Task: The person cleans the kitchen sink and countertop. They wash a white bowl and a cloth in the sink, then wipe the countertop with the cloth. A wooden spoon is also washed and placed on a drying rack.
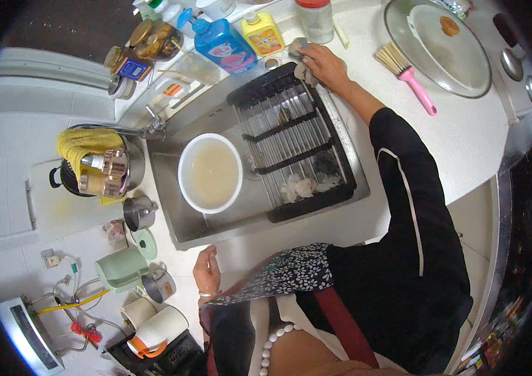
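My right hand (326, 67) presses a grey-brown cloth (304, 74) onto the counter at the back right corner of the steel sink (172, 207). Close beside that hand is a black dish rack (289, 162) set over the sink's right part, with crumpled pale scraps (301, 188) near its front. On the left side of the sink sits a white bowl (210, 173) of cloudy liquid. My left hand (207, 271) is by the counter's front edge, near the sink's front left corner. Its fingers are loosely curled, and nothing shows in them.
Behind the sink stand a blue pump bottle (225, 46), a yellow bottle (262, 34) and a red-lidded jar (315, 23). A pink-handled brush (407, 77) lies near a glass lid (477, 61) on the right. A green kettle (122, 268) and metal cups (139, 212) crowd the left counter.
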Motion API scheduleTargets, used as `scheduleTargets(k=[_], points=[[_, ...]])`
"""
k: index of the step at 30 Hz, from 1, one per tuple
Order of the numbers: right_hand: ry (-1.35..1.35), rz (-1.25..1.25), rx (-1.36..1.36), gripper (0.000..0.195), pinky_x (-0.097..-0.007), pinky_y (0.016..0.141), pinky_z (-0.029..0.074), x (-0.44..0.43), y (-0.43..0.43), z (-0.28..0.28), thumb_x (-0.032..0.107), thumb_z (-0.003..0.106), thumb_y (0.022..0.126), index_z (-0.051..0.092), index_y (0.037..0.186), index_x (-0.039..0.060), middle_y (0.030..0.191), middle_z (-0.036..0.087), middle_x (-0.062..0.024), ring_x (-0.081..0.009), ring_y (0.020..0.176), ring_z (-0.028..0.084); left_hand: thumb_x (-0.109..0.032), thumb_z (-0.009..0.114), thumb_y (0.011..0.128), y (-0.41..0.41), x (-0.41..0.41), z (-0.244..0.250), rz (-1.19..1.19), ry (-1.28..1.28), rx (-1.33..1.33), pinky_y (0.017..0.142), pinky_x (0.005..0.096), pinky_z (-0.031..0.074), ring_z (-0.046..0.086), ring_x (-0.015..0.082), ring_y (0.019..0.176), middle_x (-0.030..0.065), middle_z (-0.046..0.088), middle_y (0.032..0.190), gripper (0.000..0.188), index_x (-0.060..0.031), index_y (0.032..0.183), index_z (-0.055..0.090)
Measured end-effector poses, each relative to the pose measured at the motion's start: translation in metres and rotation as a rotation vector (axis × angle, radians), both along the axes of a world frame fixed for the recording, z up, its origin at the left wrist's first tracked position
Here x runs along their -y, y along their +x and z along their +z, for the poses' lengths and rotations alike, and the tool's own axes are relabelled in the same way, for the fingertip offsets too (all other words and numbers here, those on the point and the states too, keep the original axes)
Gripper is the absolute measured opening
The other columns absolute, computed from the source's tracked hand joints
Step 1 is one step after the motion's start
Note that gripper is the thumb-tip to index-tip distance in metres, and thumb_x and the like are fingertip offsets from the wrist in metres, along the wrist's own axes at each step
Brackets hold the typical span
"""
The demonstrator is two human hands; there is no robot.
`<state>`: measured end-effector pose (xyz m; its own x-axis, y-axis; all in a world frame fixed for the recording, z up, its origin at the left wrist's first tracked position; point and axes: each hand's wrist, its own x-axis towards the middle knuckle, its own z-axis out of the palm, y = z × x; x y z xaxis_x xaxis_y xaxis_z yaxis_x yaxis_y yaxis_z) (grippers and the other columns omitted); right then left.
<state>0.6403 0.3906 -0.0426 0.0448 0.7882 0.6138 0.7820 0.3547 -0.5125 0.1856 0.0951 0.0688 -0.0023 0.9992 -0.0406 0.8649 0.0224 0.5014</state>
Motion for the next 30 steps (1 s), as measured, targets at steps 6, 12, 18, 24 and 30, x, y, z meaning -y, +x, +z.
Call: scheduleTargets(k=[6,12,18,24,30], points=[[-0.037,0.378,0.338,0.019,-0.0351,0.080,0.042,-0.045,-0.053,0.024,0.015,0.055,0.073,0.059,0.091,0.0108,0.094,0.056,-0.0081,-0.0241,0.091,0.052,-0.003,0.045,0.082,-0.018,0.013,0.003,0.154,-0.004,0.017,0.072,0.0320,0.046,0.059,0.0266,0.080,0.0139,0.060,0.088,0.017,-0.0013,0.094,0.057],[-0.031,0.444,0.478,0.016,-0.0373,0.072,0.044,-0.073,-0.089,0.007,0.019,0.057,0.071,0.058,0.083,0.0080,0.087,0.057,-0.0082,-0.0252,0.086,0.055,-0.005,0.047,0.081,-0.008,0.014,-0.006,0.108,-0.074,-0.080,0.071,0.0330,0.046,0.059,0.0283,0.081,0.0136,0.060,0.088,0.016,-0.0044,0.094,0.057],[-0.194,0.127,0.483,0.013,-0.0376,0.066,0.046,-0.060,-0.052,0.007,0.015,0.055,0.070,0.059,0.079,0.0080,0.082,0.058,-0.0088,-0.0249,0.080,0.056,-0.005,0.047,0.081,-0.015,0.018,-0.013,0.177,-0.059,-0.057,0.072,0.0342,0.046,0.059,0.0295,0.082,0.0145,0.060,0.088,0.016,-0.0029,0.093,0.057],[-0.206,-0.122,0.493,0.015,-0.0390,0.067,0.045,-0.041,-0.026,0.009,0.019,0.051,0.075,0.059,0.080,0.0075,0.083,0.057,-0.0094,-0.0263,0.080,0.054,-0.006,0.046,0.082,-0.020,0.027,-0.018,0.111,-0.074,-0.044,0.072,0.0342,0.045,0.058,0.0298,0.083,0.0157,0.060,0.089,0.016,-0.0020,0.093,0.057],[-0.370,0.118,0.401,0.023,-0.0409,0.074,0.045,-0.007,0.005,0.022,0.028,0.048,0.080,0.059,0.091,0.0122,0.093,0.057,-0.0090,-0.0292,0.088,0.054,-0.009,0.045,0.084,-0.036,0.034,-0.023,0.136,-0.037,0.038,0.073,0.0326,0.045,0.059,0.0270,0.083,0.0148,0.060,0.090,0.019,-0.0007,0.096,0.057]])
